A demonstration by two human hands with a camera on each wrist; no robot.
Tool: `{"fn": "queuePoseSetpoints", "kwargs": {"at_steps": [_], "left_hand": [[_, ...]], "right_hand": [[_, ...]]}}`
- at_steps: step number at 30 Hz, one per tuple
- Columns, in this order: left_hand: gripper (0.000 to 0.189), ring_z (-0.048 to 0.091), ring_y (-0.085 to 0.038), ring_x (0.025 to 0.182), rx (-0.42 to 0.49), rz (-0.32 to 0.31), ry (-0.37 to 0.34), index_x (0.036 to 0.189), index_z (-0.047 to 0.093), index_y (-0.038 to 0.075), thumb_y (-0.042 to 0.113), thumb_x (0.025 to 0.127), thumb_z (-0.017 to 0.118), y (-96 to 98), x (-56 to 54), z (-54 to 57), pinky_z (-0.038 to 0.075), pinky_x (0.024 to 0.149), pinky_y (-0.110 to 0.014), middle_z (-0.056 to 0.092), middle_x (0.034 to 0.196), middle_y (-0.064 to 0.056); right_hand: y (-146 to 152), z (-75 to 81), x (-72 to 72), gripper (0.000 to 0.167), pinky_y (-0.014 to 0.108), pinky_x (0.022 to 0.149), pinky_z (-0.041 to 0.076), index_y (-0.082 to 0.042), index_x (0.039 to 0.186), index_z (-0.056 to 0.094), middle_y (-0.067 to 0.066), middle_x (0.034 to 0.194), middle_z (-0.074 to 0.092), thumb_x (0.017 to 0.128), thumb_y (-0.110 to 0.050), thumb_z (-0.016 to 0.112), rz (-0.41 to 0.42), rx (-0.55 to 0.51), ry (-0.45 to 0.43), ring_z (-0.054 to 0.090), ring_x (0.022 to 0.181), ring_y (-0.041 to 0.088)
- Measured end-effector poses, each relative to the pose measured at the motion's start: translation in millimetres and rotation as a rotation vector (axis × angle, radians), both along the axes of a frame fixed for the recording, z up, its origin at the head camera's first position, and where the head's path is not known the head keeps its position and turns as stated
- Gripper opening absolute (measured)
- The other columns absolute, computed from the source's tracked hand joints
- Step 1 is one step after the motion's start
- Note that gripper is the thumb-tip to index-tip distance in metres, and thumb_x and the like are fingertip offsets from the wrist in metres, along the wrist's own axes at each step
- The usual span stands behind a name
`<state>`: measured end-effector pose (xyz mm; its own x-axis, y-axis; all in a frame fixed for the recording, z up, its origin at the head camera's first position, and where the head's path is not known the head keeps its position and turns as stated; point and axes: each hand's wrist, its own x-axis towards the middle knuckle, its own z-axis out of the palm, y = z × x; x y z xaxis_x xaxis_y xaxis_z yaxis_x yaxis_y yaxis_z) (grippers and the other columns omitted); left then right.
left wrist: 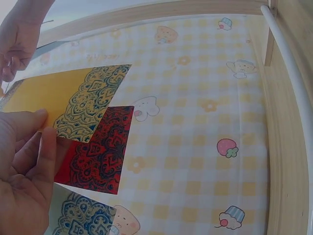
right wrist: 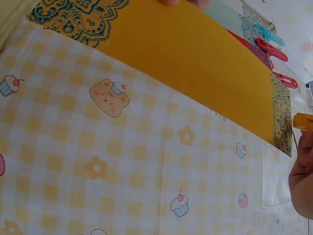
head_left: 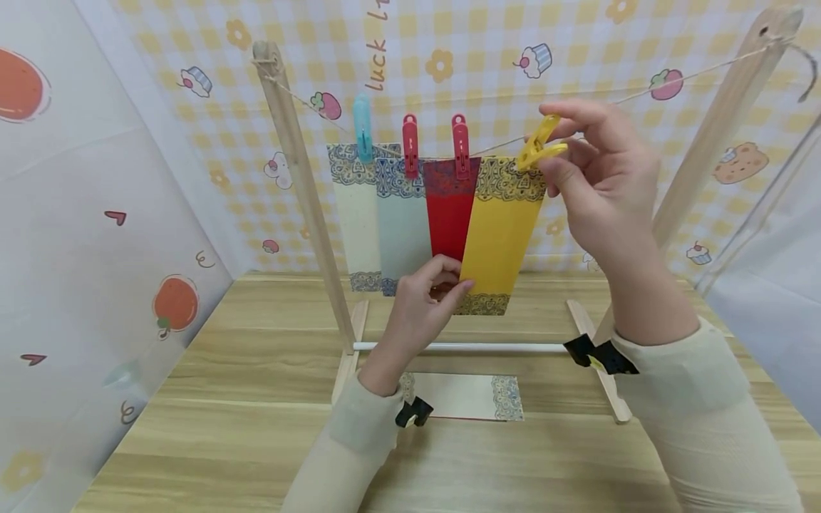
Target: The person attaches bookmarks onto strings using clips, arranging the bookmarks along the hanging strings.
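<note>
A yellow card with patterned end bands hangs upright at the string. My left hand pinches its lower left edge between thumb and fingers. At its upper right corner, my right hand grips a yellow clothespin. In the right wrist view the yellow clothespin is at the card's banded end; whether its jaws bite the card is unclear. Left of the yellow card hang a red card, a grey-blue card and a cream card. Two red clothespins and a light blue clothespin hold them.
Wooden posts stand on both sides with the string tied between their tops. A white rod joins their feet. On the wooden table below lies a pale card, partly behind my left wrist. Printed cloth backs the scene.
</note>
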<state>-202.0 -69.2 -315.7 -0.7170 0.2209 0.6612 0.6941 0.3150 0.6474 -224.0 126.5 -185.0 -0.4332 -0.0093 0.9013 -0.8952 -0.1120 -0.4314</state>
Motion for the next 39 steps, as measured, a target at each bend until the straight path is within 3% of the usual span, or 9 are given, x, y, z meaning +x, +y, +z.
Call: {"fn": "queuePoseSetpoints", "kwargs": {"at_steps": [8, 11, 16, 20, 23, 27, 30, 39], "left_hand": [[0.016, 0.068, -0.022, 0.077, 0.017, -0.012, -0.018, 0.103, 0.063, -0.002, 0.004, 0.090, 0.071, 5.1, -2.1, 0.3, 0.058, 0.069, -0.022, 0.074, 0.092, -0.016], [0.015, 0.068, -0.022, 0.076, 0.029, -0.012, -0.031, 0.102, 0.063, -0.002, 0.004, 0.090, 0.071, 6.6, -1.9, 0.4, 0.058, 0.069, -0.022, 0.074, 0.092, -0.016], [0.015, 0.068, -0.021, 0.076, 0.040, -0.006, -0.046, 0.102, 0.063, -0.003, 0.004, 0.090, 0.071, 7.3, -1.5, -0.4, 0.057, 0.069, -0.021, 0.074, 0.090, -0.016], [0.016, 0.068, -0.022, 0.076, 0.046, 0.004, -0.051, 0.102, 0.063, -0.002, 0.005, 0.090, 0.071, 6.8, -1.9, -1.1, 0.057, 0.069, -0.021, 0.074, 0.090, -0.016], [0.016, 0.068, -0.022, 0.076, 0.046, 0.011, -0.050, 0.102, 0.063, -0.002, 0.005, 0.090, 0.071, 7.0, -2.9, -2.1, 0.057, 0.069, -0.021, 0.074, 0.091, -0.016], [0.016, 0.069, -0.022, 0.075, 0.043, 0.015, -0.052, 0.102, 0.063, -0.003, 0.004, 0.090, 0.071, 8.3, -3.3, -3.4, 0.058, 0.069, -0.022, 0.074, 0.091, -0.017], [0.015, 0.069, -0.023, 0.075, 0.042, 0.016, -0.054, 0.101, 0.063, -0.003, 0.004, 0.090, 0.071, 8.9, -3.4, -3.6, 0.058, 0.069, -0.022, 0.074, 0.091, -0.017], [0.016, 0.069, -0.023, 0.077, 0.046, 0.014, -0.046, 0.102, 0.063, -0.003, 0.005, 0.090, 0.071, 10.2, -6.2, -6.6, 0.057, 0.069, -0.020, 0.074, 0.092, -0.017]], "right_hand": [[-3.8, 4.5, -4.0, 0.030, 0.016, 0.046, 0.034, 0.010, 0.115, 0.062, 0.004, 0.092, 0.062, 0.086, 0.017, 0.061, -0.027, 0.019, -0.013, 0.037, 0.048, 0.011], [-5.0, 7.4, -4.5, 0.028, 0.016, 0.044, 0.031, 0.010, 0.113, 0.062, 0.005, 0.091, 0.062, 0.086, 0.017, 0.060, -0.003, 0.004, -0.024, 0.036, 0.047, 0.012], [-6.1, 13.2, -4.0, 0.029, 0.017, 0.041, 0.025, 0.009, 0.110, 0.063, 0.006, 0.091, 0.058, 0.085, 0.021, 0.052, 0.005, -0.026, -0.050, 0.031, 0.041, 0.010], [-7.7, 20.7, -3.3, 0.034, 0.017, 0.040, 0.025, 0.003, 0.107, 0.065, 0.006, 0.088, 0.054, 0.085, 0.023, 0.049, -0.011, -0.057, -0.110, 0.031, 0.039, 0.011], [-8.0, 24.7, -4.9, 0.039, 0.017, 0.039, 0.027, -0.003, 0.107, 0.066, 0.004, 0.085, 0.054, 0.085, 0.024, 0.048, -0.038, -0.024, -0.102, 0.034, 0.040, 0.012], [-8.4, 26.8, -4.6, 0.040, 0.017, 0.040, 0.031, -0.004, 0.104, 0.068, 0.004, 0.080, 0.057, 0.084, 0.025, 0.048, -0.009, -0.015, -0.183, 0.037, 0.041, 0.013], [-7.9, 28.0, -2.1, 0.038, 0.017, 0.038, 0.030, -0.004, 0.102, 0.068, 0.007, 0.080, 0.058, 0.085, 0.024, 0.048, 0.037, -0.047, -0.296, 0.036, 0.039, 0.012], [-2.6, 26.1, 0.6, 0.038, 0.019, 0.038, 0.029, -0.006, 0.106, 0.069, 0.007, 0.081, 0.060, 0.088, 0.021, 0.049, 0.007, 0.040, -0.324, 0.034, 0.035, 0.012]]}}
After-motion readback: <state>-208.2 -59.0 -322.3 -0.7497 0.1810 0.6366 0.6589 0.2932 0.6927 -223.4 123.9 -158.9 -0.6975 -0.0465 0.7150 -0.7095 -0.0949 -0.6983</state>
